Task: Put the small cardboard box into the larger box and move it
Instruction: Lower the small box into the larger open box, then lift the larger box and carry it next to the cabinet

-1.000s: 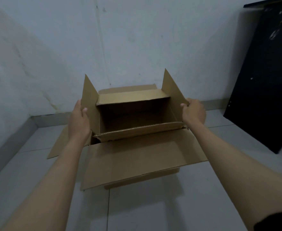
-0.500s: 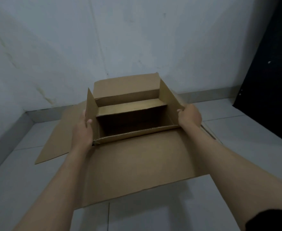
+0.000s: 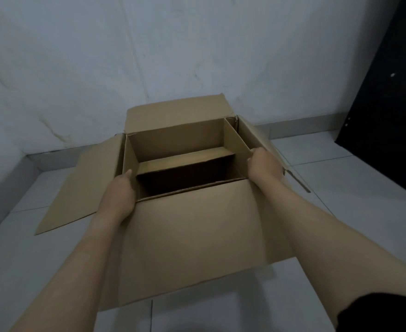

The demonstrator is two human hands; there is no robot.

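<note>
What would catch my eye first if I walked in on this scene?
The big open box on the pale tiled floor, its flaps spread wide, fills the middle. Inside it sits a smaller box, also open, with the left hand and the right hand at its two ends. A tall black panel stands at the far right, against the white wall.

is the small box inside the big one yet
Yes, inside. The small box sits down between the larger box walls, its side flaps upright, with the left hand and right hand on them.
</note>
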